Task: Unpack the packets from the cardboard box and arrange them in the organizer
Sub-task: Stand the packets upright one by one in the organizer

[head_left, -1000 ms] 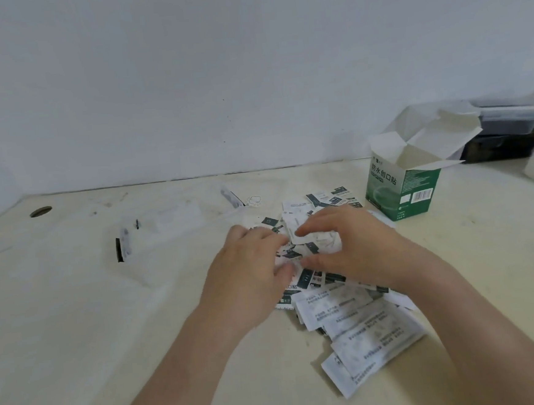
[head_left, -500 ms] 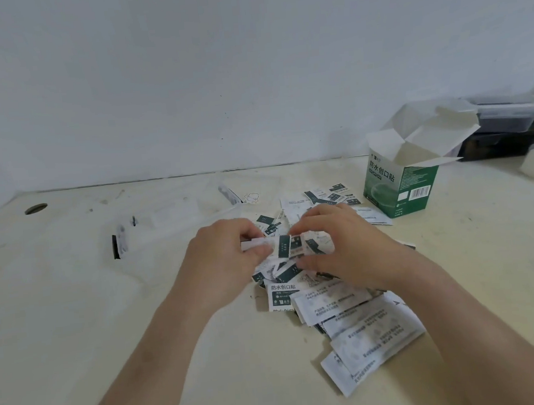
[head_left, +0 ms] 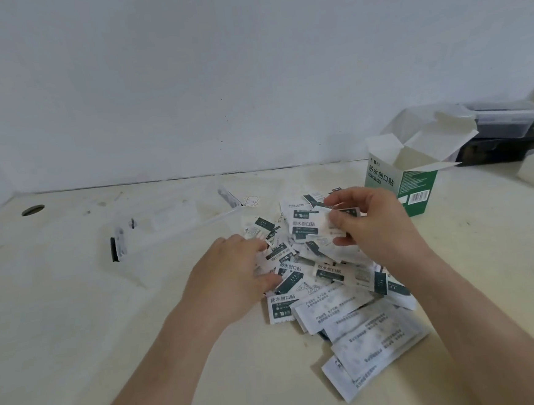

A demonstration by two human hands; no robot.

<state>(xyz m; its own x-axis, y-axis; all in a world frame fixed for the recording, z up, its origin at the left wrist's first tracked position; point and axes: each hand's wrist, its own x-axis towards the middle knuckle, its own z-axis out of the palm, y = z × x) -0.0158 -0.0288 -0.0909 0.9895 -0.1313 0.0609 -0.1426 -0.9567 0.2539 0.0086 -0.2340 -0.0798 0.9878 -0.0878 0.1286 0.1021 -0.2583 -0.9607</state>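
The cream counter carries a loose heap of white-and-green packets at its middle, an open green cardboard box behind-right, a clear organizer left, and dark lidded containers far right.

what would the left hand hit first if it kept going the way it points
The pile of packets: the left hand has fingertips in its left edge. The right hand, holding packets, lies beyond, depth unclear.
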